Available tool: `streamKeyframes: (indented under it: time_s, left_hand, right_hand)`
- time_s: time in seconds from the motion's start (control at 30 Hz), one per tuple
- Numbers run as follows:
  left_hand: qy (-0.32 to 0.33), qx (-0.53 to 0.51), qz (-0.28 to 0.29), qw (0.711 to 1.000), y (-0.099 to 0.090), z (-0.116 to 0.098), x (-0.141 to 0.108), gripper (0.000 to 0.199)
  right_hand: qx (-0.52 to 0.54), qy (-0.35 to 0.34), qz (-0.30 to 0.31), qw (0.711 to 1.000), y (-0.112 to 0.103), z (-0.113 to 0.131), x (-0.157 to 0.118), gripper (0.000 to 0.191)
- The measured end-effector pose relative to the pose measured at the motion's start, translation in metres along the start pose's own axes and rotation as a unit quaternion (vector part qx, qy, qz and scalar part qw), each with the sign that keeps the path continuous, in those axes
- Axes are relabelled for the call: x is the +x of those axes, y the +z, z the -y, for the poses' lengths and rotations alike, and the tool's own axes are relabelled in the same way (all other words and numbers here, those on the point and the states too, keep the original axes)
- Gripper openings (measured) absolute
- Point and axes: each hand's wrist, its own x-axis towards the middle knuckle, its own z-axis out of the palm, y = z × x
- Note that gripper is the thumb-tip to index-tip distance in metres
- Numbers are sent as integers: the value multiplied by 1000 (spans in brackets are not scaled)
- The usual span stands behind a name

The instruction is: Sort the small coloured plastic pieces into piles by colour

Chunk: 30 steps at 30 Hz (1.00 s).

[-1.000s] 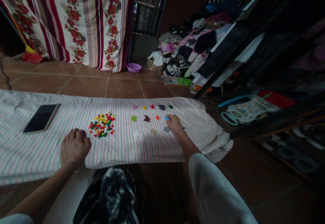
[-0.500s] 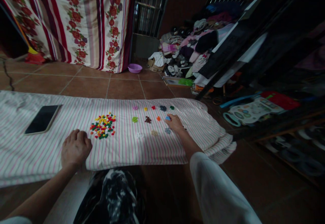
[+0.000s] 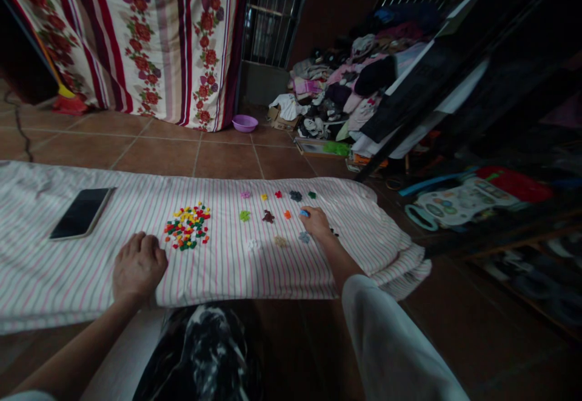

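Observation:
My right hand (image 3: 315, 224) reaches over the striped cloth (image 3: 218, 274), its thumb and fingertips closed at small blue pieces (image 3: 304, 212). Close to it lie an orange cluster (image 3: 287, 214), a grey-blue cluster (image 3: 304, 237) and a dark green one (image 3: 311, 195). My left hand (image 3: 139, 266) rests palm down on the cloth with its fingers curled; nothing shows in it. Beside it is a mixed pile of small red, yellow, green, orange and white pieces (image 3: 187, 226). The pieces are too small to tell their kind.
More sorted clusters, including lime green (image 3: 244, 215), brown (image 3: 268, 216), beige (image 3: 280, 241) and white (image 3: 253, 244), lie mid-cloth. A phone (image 3: 82, 213) lies at the left. Beyond are a purple basin (image 3: 245, 123), heaped clothes (image 3: 336, 89) and a floral curtain (image 3: 166, 43).
The whole view has shifted slightly. My right hand stays at the blue pieces, its fingertips a little more drawn together. My left hand has not visibly moved on the cloth.

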Motion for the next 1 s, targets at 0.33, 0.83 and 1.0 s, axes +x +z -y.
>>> streamKeyframes:
  time_s: [0.33,0.83,1.0]
  left_hand:
    - [5,3,-14,1000,2,1,0,33]
    - [7,-23,-39,999,9,5,-1,30]
    - [-5,-25,-46,999,10,3,-3,29]
  right_hand:
    - [29,-5,2,1000,3,-12,7,41]
    - [44,-78,-104,990,-18,-1,-10,33]
    - [144,-186,-130,963,-28,57,-23,33]
